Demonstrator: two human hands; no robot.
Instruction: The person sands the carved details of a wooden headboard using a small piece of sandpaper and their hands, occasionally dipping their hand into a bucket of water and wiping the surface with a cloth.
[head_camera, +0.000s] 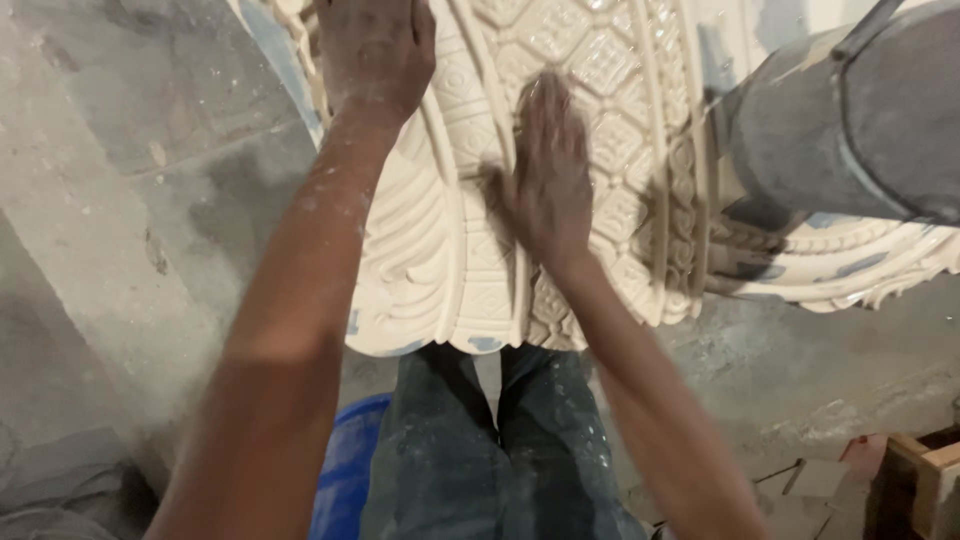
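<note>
A large cream-coloured moulded panel (470, 250), carved in relief with diamond lattice, ribbed borders and leaf shapes, fills the upper middle of the view and lies over the person's knees; its lower edge hangs just above the dust-flecked dark trousers (500, 450). The left hand (372, 50) rests on the panel near the top edge of the frame, fingers partly cut off by the frame, so I cannot tell whether it grips or only presses; its forearm is speckled with white powder. The right hand (548, 170) lies flat on the carved face, fingers spread and extended, palm down on the lattice beside a ribbed band; it is blurred; it clasps nothing. The two hands are apart, the left higher than the right. At the upper right a grey metal bucket (850, 110) overlaps the panel, its dark shadow falling across the carving. A blue plastic tub (345, 470) shows beneath the left forearm, beside the trousers. A wooden box (915, 475) sits at the lower right corner on the grey concrete floor (110, 200), with flat pale scraps (810, 480) just beside it.
</note>
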